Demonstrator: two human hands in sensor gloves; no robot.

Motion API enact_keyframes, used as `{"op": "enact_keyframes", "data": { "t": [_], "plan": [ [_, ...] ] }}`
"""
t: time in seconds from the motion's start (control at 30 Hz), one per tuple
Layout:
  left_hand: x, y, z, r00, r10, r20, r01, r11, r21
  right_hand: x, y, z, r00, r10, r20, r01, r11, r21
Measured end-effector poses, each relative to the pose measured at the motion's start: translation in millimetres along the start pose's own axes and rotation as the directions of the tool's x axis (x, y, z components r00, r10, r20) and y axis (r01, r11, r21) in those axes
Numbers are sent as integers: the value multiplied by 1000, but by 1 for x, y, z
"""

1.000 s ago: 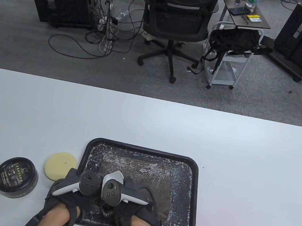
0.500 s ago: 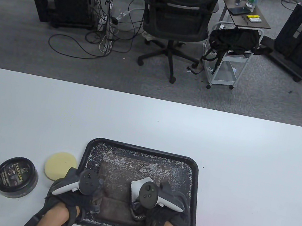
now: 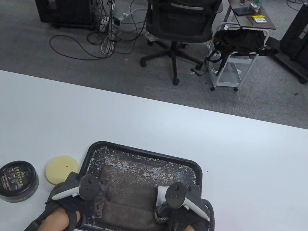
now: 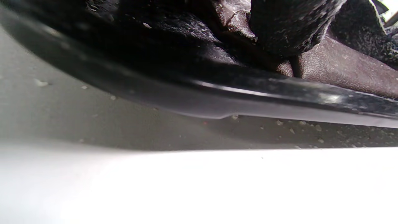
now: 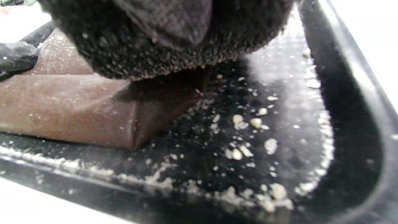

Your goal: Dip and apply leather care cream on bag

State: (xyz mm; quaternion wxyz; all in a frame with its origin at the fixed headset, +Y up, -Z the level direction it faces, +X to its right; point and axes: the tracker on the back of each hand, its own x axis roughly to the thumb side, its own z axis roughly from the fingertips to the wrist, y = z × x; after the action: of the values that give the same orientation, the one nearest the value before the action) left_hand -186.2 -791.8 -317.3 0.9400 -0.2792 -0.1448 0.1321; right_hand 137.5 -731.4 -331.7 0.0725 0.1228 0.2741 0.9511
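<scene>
The bag [image 3: 133, 198], a flat brown leather item, lies in the black tray [image 3: 147, 153] at the near middle of the table [image 3: 152, 127]; the tray floor and the bag's far part are speckled with pale crumbs of dried cream. The left hand [image 3: 80, 195] rests on the bag's left edge; the right hand [image 3: 181, 212] rests at its right edge, with a dark fuzzy cloth [image 5: 174, 46] between fingers and leather in the right wrist view. Whether either hand curls round the bag or only presses on it cannot be told; trackers and gloves cover the fingers. The cream tin [image 3: 16, 181], lid on, stands on the table to the left of the tray; the yellow applicator pad [image 3: 61, 170] lies between tin and tray, touched by neither hand.

Judged step: settling the bag flat before any cream is taken. To do it well: press both side edges down evenly so the leather lies without folds; keep the bag centred, clear of the tray rim; lift the right hand away without dragging loose crumbs onto the bag; leave the left hand as anchor; then open the tin and load the pad sparingly.
</scene>
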Motion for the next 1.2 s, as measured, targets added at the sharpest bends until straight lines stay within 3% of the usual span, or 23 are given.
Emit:
{"op": "enact_keyframes", "data": {
  "t": [0.3, 0.43, 0.53, 0.73, 0.83, 1.2],
  "plan": [
    [-2, -1, 0, 1000, 21, 11, -21, 1000, -4, -7, 1, 2, 988, -73, 138, 70, 997, 25],
    [-4, -1, 0, 999, 41, 19, -41, 999, -10, 9, 5, -1, 966, -105, 234, 97, 994, 46],
    [-5, -1, 0, 997, 72, 26, -72, 997, -11, 31, 15, -7, 961, -33, 273, 19, 998, 54],
    [-7, 2, 1, 995, 91, 43, -89, 995, -33, 70, 31, -14, 927, 34, 375, -20, 999, -41],
    [-9, 3, 1, 983, 172, 57, -172, 985, -6, 87, 38, -17, 905, 93, 415, -51, 992, -112],
    [-14, 7, 1, 946, 310, 95, -315, 948, 42, 132, 54, -24, 849, 142, 509, -39, 978, -207]
  ]
}}
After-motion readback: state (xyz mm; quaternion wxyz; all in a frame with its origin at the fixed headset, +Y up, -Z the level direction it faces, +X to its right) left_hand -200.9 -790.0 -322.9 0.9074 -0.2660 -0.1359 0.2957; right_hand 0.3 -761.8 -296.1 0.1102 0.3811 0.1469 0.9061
